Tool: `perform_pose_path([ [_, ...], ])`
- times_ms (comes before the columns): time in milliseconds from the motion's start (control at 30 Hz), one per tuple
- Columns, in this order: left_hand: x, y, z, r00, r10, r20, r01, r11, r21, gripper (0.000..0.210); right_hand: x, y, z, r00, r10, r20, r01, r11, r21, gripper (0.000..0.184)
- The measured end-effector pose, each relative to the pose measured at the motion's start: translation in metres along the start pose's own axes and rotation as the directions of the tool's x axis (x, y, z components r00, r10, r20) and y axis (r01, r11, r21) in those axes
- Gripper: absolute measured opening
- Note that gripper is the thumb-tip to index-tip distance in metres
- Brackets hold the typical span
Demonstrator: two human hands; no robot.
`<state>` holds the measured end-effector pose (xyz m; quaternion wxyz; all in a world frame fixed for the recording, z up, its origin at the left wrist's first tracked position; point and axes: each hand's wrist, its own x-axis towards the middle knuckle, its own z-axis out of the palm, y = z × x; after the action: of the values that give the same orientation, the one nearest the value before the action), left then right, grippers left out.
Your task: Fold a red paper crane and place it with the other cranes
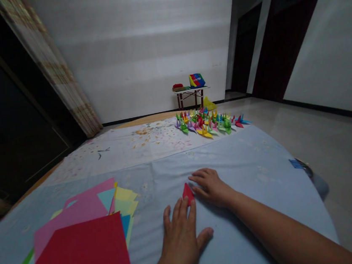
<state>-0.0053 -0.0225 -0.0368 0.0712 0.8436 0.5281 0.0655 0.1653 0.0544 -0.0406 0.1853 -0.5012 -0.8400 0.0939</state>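
Note:
A small piece of folded red paper (187, 191) lies on the pale blue tablecloth, its pointed tip facing away from me. My left hand (181, 229) rests flat with fingers spread, the fingertips pressing on the paper's near part and hiding some of it. Just to the right of the paper, my right hand (210, 187) lies on the cloth with its fingers apart and reaching toward the paper's edge. Whether the right fingertips touch it I cannot tell.
Coloured paper sheets (81, 253) are piled at the left, a red one on top. Many folded paper cranes (208, 122) stand at the table's far right. Beyond the round table (246, 162), a small side table (190, 90) holds a colourful box (197, 80) by the wall.

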Motion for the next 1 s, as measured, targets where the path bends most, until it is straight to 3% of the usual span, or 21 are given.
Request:
perform_pose_path([
  [133,0.002,-0.002,0.003,0.993,-0.017,-0.113,0.013,0.999,-0.038,0.053,0.0,-0.003,-0.004,0.997,0.004,-0.074,0.0,0.998,0.058,0.029],
  [333,0.008,-0.01,0.006,0.949,-0.137,-0.284,0.083,0.978,-0.193,0.041,-0.001,-0.01,-0.006,1.0,0.01,-0.008,-0.009,0.998,0.067,0.029],
  [500,0.013,-0.017,0.001,0.934,-0.24,-0.263,0.167,0.948,-0.27,0.031,0.0,-0.01,-0.006,1.0,0.007,-0.011,-0.006,0.996,0.087,0.028],
  [767,0.014,-0.017,-0.007,0.949,-0.217,-0.226,0.162,0.957,-0.24,0.021,0.0,-0.01,-0.007,1.0,0.011,0.015,-0.012,0.996,0.094,0.026],
  [1000,0.016,-0.019,-0.006,0.932,-0.267,-0.247,0.169,0.92,-0.354,0.017,0.001,-0.012,-0.001,0.999,0.039,-0.009,-0.034,0.952,0.306,0.014],
])
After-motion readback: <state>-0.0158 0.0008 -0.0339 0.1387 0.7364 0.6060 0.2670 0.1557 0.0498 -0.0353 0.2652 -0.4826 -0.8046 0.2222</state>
